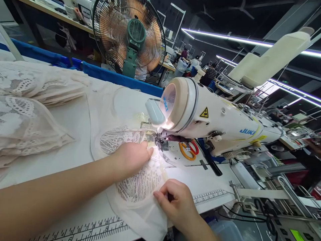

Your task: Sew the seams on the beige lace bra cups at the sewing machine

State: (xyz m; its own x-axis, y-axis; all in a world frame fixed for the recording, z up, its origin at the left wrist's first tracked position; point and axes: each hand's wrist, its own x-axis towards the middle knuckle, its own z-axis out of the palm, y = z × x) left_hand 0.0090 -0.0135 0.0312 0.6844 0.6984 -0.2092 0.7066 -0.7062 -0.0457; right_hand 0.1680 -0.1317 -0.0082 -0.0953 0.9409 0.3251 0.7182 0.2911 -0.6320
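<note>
A white lace bra (140, 182) lies on the sewing table, its middle reaching under the presser foot (158, 139) of a JUKI sewing machine (213, 117). Just left of the needle, my left hand (132, 157) is closed on the fabric, thumb and fingertips pressed together. Closer to me, my right hand (177, 202) pinches the bra's lower edge between thumb and forefinger. The machine's lamp lights the cloth at the needle. What lies beneath my left palm is hidden.
Scissors with orange and red handles (187, 150) rest under the machine arm. Stacked lace pieces (32, 117) cover the table's left side. A large fan (129, 40) stands behind the blue-edged table. Ruler markings (210, 196) run along the near edge; people work farther back.
</note>
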